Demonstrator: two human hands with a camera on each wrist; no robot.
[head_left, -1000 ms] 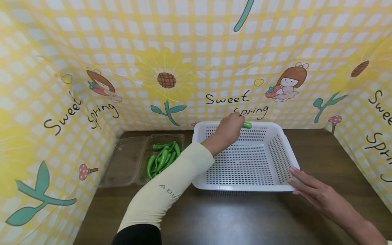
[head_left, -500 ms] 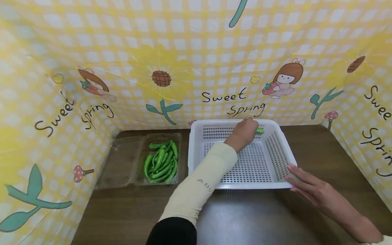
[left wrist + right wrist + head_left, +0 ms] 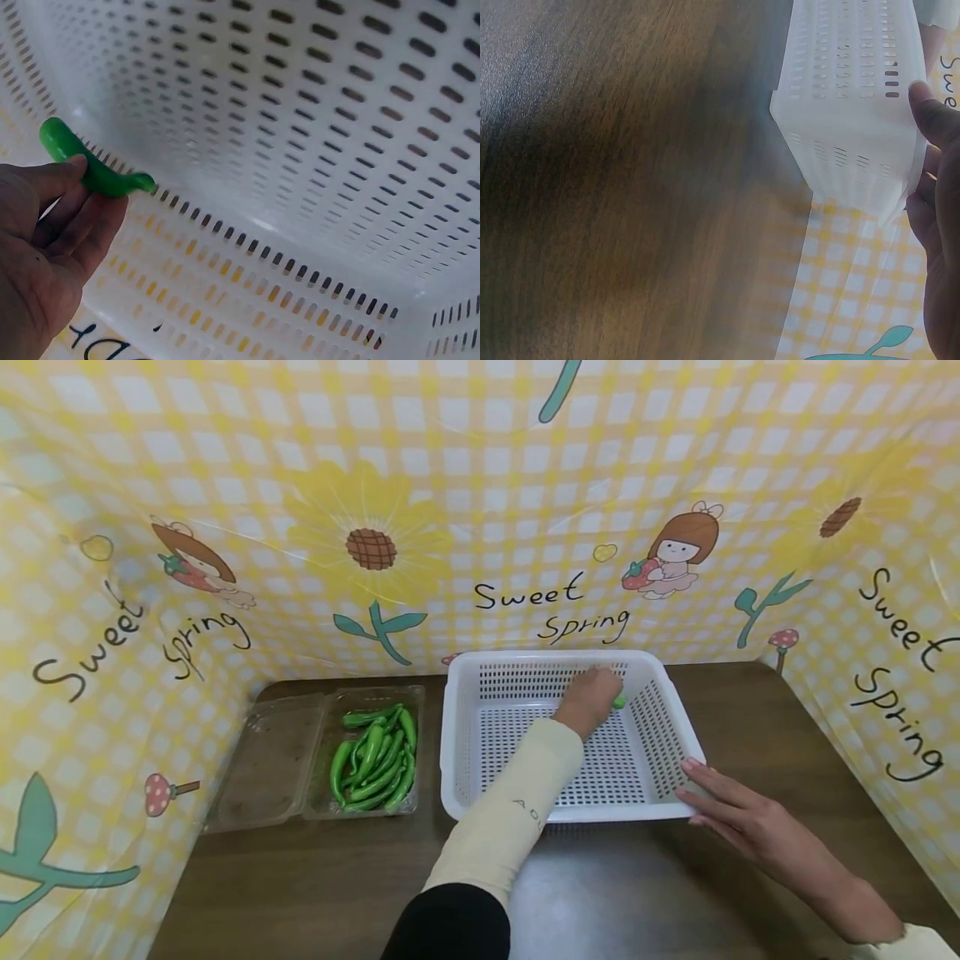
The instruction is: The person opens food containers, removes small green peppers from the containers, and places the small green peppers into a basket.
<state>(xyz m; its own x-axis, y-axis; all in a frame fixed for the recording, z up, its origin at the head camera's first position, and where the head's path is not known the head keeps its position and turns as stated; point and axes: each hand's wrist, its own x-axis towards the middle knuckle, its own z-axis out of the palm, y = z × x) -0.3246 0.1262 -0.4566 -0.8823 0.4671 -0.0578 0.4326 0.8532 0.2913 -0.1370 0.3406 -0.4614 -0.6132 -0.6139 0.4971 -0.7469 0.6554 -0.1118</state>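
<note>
In the head view my left hand (image 3: 590, 700) is down inside a white plastic basket (image 3: 551, 817), near its far right corner. It holds a green chili pepper (image 3: 105, 174); the left wrist view shows thumb and fingers pinching the pepper at its middle, close over the perforated bottom. Most of the pepper is hidden by the hand from above, with one green end (image 3: 619, 702) showing. My right hand (image 3: 765, 827) rests against the basket's near right corner, its fingers fairly straight and touching the rim (image 3: 919, 135).
Left of the basket stands a clear plastic container (image 3: 307, 814) with its lid (image 3: 262, 768) folded out flat. Several green chili peppers (image 3: 375, 760) lie in it. All of this is on a dark wooden table (image 3: 300, 893), enclosed by yellow checked cloth (image 3: 450, 527).
My left hand has gone from above the basket's far rim down into its far right part, still pinching the pepper. The right hand keeps its place at the corner. The head view has shifted slightly.
</note>
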